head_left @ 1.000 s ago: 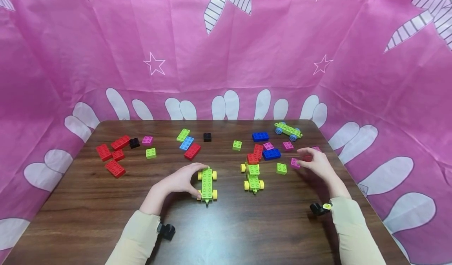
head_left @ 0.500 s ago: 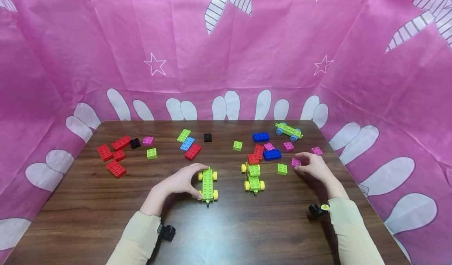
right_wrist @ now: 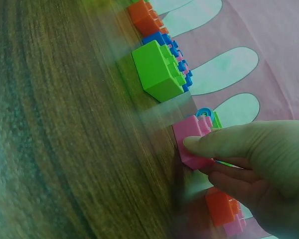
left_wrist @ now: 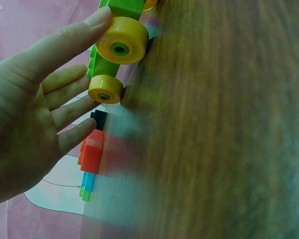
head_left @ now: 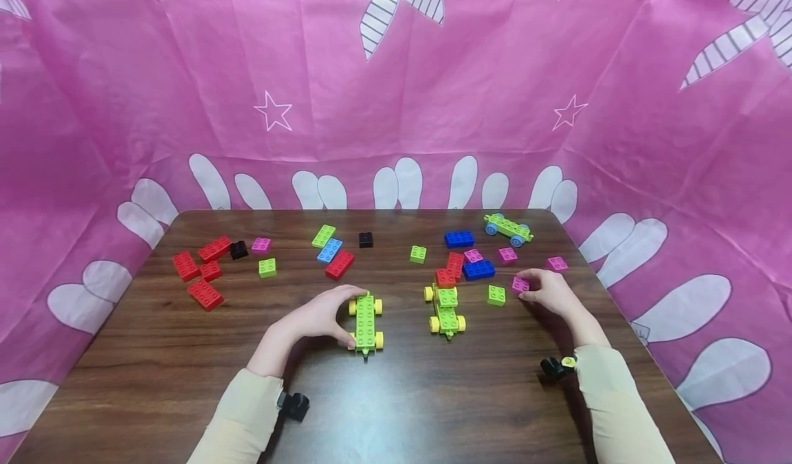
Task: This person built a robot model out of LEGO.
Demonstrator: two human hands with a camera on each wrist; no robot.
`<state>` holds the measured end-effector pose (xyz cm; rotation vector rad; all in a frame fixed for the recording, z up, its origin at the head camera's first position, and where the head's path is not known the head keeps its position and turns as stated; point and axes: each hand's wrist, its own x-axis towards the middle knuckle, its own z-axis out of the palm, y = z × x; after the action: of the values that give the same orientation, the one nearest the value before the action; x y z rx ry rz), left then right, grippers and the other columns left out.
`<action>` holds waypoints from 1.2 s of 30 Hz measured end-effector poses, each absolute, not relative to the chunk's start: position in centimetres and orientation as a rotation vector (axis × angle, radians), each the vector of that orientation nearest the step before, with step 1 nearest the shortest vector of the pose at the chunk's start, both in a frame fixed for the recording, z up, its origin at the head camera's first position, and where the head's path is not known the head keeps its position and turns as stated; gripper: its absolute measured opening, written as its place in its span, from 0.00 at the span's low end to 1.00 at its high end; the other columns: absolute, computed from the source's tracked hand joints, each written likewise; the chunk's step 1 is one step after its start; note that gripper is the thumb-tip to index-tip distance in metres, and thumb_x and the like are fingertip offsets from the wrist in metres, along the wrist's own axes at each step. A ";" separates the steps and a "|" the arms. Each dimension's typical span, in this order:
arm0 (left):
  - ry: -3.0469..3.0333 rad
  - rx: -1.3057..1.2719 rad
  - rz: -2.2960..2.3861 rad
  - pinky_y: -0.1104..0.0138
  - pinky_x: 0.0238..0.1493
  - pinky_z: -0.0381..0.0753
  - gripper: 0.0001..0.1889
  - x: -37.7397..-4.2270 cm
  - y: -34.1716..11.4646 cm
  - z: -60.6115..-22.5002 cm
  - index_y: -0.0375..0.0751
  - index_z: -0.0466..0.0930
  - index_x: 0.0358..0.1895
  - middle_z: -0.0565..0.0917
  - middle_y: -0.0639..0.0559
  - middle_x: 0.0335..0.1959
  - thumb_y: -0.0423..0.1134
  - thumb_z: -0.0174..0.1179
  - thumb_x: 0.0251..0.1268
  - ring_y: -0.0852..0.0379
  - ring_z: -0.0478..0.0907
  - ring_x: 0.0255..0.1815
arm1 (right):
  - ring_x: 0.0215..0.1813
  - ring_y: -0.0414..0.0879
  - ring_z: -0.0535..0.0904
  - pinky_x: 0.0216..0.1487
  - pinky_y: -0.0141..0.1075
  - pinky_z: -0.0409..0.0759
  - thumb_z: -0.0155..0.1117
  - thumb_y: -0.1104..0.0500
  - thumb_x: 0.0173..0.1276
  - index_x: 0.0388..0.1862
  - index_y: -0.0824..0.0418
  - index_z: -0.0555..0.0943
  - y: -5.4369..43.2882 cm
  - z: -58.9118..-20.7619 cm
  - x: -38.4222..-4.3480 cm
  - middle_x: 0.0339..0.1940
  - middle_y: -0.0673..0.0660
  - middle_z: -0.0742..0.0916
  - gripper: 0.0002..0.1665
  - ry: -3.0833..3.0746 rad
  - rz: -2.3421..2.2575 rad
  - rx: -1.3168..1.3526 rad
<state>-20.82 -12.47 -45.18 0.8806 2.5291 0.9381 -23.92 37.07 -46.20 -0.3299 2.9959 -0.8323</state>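
My left hand point(head_left: 320, 315) holds a lime-green toy car base point(head_left: 366, 323) with yellow wheels by its two ends, thumb at the near end and fingers at the far end. The left wrist view shows the thumb point(left_wrist: 97, 17) against it just above a yellow wheel point(left_wrist: 122, 42). On the right, my right hand point(head_left: 551, 292) pinches a pink brick point(right_wrist: 192, 132) between thumb and fingers, low over the table. A second car base point(head_left: 447, 321) with yellow wheels stands between the hands, carrying a lime brick point(head_left: 448, 296) and joined to red bricks point(head_left: 445, 276) in this view.
A lime brick point(head_left: 496, 295) lies left of the right hand, with blue bricks point(head_left: 479, 269) and pink bricks point(head_left: 507, 254) beyond. At the back right stands a blue-wheeled car base point(head_left: 509, 227). Several red bricks point(head_left: 205, 293) lie at the left. A pink curtain point(head_left: 495, 51) surrounds the table.
My right hand has moved slightly in and closed its thumb and fingers on the pink brick. The left hand has stayed at the car base.
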 end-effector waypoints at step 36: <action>2.537 0.883 0.929 0.46 0.70 0.66 0.49 -20.6 -12.5 -45.0 0.38 0.65 0.70 0.70 0.42 0.69 0.46 0.80 0.41 0.44 0.67 0.70 | 0.54 0.58 0.81 0.54 0.54 0.81 0.72 0.62 0.60 0.57 0.65 0.80 22.0 -38.6 -24.6 0.53 0.65 0.85 0.25 3.027 -1.343 -0.585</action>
<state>-20.64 -12.46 -44.99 0.8831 2.5369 0.9292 -24.55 22.03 -38.62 -0.5848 3.0273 -1.3431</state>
